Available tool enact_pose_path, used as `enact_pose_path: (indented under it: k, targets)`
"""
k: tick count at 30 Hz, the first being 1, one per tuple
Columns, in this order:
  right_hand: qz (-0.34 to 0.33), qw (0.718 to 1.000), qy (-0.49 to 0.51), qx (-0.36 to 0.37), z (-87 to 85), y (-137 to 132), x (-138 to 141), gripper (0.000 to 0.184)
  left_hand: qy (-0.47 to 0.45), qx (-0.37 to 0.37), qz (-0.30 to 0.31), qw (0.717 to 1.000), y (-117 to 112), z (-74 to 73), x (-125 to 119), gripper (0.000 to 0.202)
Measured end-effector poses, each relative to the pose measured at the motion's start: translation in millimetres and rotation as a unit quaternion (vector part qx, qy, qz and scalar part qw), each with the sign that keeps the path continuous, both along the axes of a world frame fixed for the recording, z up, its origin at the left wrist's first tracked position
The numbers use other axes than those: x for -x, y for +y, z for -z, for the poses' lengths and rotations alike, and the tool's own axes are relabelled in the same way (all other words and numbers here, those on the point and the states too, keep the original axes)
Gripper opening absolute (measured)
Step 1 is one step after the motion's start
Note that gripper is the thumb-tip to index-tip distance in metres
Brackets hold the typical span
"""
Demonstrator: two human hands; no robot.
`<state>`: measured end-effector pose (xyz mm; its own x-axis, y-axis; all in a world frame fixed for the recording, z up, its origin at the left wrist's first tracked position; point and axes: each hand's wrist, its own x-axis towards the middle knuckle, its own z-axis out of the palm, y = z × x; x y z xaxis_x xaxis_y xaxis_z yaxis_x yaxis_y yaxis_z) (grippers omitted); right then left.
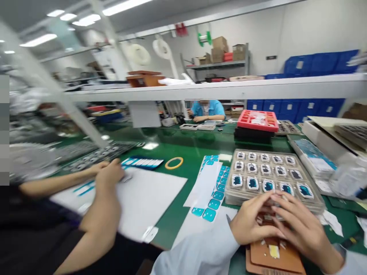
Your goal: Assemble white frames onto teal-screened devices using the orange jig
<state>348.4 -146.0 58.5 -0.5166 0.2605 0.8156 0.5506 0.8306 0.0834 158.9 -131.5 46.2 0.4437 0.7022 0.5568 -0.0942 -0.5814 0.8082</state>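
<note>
A careless wrist could knock the stacked tray [275,151] at lower right and scatter its parts [252,183], since the fingers [275,198] work hard against its front edge. Reaching in from pale sleeves [195,252], the left hand [252,223] and right hand [304,229] curve over a brown pad [275,256], fingertips down; whether they grasp anything, I cannot tell.

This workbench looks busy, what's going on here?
A person's left hand and right hand are over a brown fixture, right up against a tray of small parts. Teal stickers lie on the green bench beside them. To the left, a co-worker's hand rests at a white sheet.
</note>
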Motion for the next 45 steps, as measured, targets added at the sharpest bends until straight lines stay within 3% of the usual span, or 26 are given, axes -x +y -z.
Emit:
enact_pose_path:
  k: [2,4,5,7,9,11,14,20,24,28,32,34,36,38,40,45]
  targets:
    - [0.024,0.999,0.040,-0.014,-6.8,10,-16,0.022,0.037,-0.171,-0.099,0.980,8,-4.5,9,0.059]
    - [0.086,0.993,0.078,-0.032,-14.0,27,-35,0.012,0.053,-0.245,-0.255,0.934,19,-9.8,28,0.027]
    - [0.127,0.987,0.095,-0.034,-15.9,37,-45,0.007,0.053,-0.237,-0.339,0.909,25,-12.4,41,0.023]
    - [0.178,0.979,0.097,0.004,-14.5,60,-62,0.022,0.045,-0.174,-0.467,0.866,39,-16.9,67,0.030]
    - [0.190,0.979,0.071,0.037,-7.3,79,-75,0.043,0.063,-0.102,-0.533,0.838,54,-19.3,90,0.030]
    - [0.173,0.980,0.053,0.081,1.2,92,-82,0.053,0.117,-0.034,-0.560,0.819,68,-17.6,104,0.027]
    - [0.173,0.976,0.058,0.122,8.9,97,-84,0.046,0.217,0.062,-0.578,0.784,85,-6.3,112,0.047]
    - [0.219,0.964,0.121,0.090,4.2,74,-77,0.026,0.365,0.206,-0.556,0.718,95,16.3,110,0.075]
    - [0.202,0.965,0.161,0.055,-2.3,53,-65,0.020,0.414,0.209,-0.536,0.705,94,14.7,109,0.065]
    - [0.143,0.974,0.166,0.053,-3.1,40,-47,0.018,0.445,0.176,-0.540,0.692,84,2.0,109,0.045]
    - [0.074,0.984,0.144,0.071,0.3,35,-33,0.020,0.456,0.099,-0.574,0.673,58,-13.9,109,0.036]
    - [0.047,0.987,0.127,0.084,1.3,33,-29,0.022,0.447,0.012,-0.585,0.677,40,-16.6,106,0.037]
    - [0.030,0.988,0.115,0.099,1.2,31,-27,0.027,0.408,-0.169,-0.573,0.690,24,-14.7,99,0.035]
    - [0.022,0.987,0.110,0.118,0.5,28,-27,0.035,0.343,-0.376,-0.526,0.681,11,-10.7,89,0.033]
    - [0.009,0.982,0.108,0.155,-0.5,24,-28,0.043,0.290,-0.494,-0.477,0.666,3,-7.7,78,0.032]
    - [-0.026,0.964,0.106,0.242,-4.7,17,-27,0.046,0.261,-0.520,-0.425,0.693,2,-7.0,62,0.028]
